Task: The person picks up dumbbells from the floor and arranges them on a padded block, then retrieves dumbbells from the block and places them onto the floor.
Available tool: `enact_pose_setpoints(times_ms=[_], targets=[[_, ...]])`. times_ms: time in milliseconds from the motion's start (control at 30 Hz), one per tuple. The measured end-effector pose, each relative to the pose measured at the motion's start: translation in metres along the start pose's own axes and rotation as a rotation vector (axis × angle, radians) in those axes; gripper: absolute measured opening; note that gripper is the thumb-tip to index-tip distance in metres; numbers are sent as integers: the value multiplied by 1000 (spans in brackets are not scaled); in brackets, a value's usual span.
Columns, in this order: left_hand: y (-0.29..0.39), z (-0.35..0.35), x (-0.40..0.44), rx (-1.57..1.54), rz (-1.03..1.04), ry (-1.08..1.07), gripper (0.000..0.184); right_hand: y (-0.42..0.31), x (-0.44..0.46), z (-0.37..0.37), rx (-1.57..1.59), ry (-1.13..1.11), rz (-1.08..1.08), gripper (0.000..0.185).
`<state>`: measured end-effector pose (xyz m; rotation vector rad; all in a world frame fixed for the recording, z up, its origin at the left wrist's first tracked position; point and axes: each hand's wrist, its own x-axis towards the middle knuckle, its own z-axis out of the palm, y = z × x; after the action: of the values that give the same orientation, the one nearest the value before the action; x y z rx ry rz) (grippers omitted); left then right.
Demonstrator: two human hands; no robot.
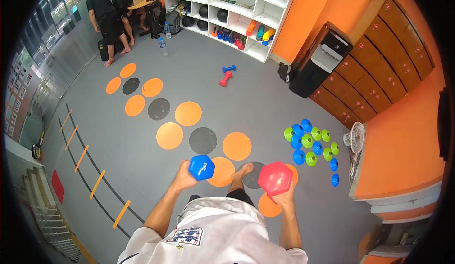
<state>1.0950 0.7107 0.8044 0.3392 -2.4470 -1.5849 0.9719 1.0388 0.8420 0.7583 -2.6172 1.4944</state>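
Observation:
My left hand (184, 176) is closed round a blue dumbbell (201, 168), whose hexagonal end faces up toward the camera. On the other side, my right hand (285, 196) grips a red dumbbell (276, 178), also end-on to the camera. Both dumbbells are held in front of my body, well apart from each other. The fingers are largely hidden behind the dumbbell heads. One bare foot (242, 171) shows on the floor between the hands, beside an orange floor circle (221, 172) and a black one (254, 175).
Another blue dumbbell (229, 68) and a red dumbbell (226, 79) lie ahead. Blue and green cones (311, 141) are scattered at the right. A ladder marking (97, 184) runs along the left floor. Shelves (256, 13), a fan (356, 137) and people (108, 20) are farther off.

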Motion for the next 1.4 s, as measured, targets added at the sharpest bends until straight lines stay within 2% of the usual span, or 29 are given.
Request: enact_pose_setpoints(times_ms=[233, 333, 367, 400, 467, 600, 733, 833, 933, 1033, 1167, 1267, 1367, 1400], targets=[[2, 70, 197, -29, -5, 116, 14, 101, 179, -47, -75, -116, -114, 23], [19, 87, 250, -64, -95, 124, 16, 127, 250, -69, -137, -194, 59, 23], [23, 92, 279, -78, -110, 140, 17, 140, 278, -73, -138, -181, 18, 23], [24, 98, 302, -117, -83, 174, 17, 152, 300, -74, -135, -169, -19, 23], [25, 109, 347, -126, -170, 173, 17, 178, 344, -71, -74, -137, -91, 23], [-14, 131, 436, -105, -297, 156, 16, 211, 442, -64, -121, -266, -46, 21], [-42, 151, 541, -24, -238, 261, 17, 264, 554, -49, -231, -328, -45, 19], [-50, 155, 622, -33, -426, 265, 26, 292, 647, -38, -285, -442, -41, 18], [-61, 152, 695, -40, -452, 302, 26, 326, 729, -28, -272, -546, -56, 20], [-69, 141, 742, -30, -539, 232, 25, 341, 801, -20, -238, -641, 29, 17], [-72, 148, 809, 22, -571, 328, 23, 369, 888, -2, -214, -661, -34, 19], [-75, 163, 851, 24, -638, 395, 20, 395, 957, 14, -231, -727, -169, 21], [-79, 191, 877, 0, -633, 493, 16, 412, 1022, 36, -270, -878, 38, 17], [-80, 202, 890, -8, -617, 548, 15, 415, 1043, 45, -247, -899, -25, 17]])
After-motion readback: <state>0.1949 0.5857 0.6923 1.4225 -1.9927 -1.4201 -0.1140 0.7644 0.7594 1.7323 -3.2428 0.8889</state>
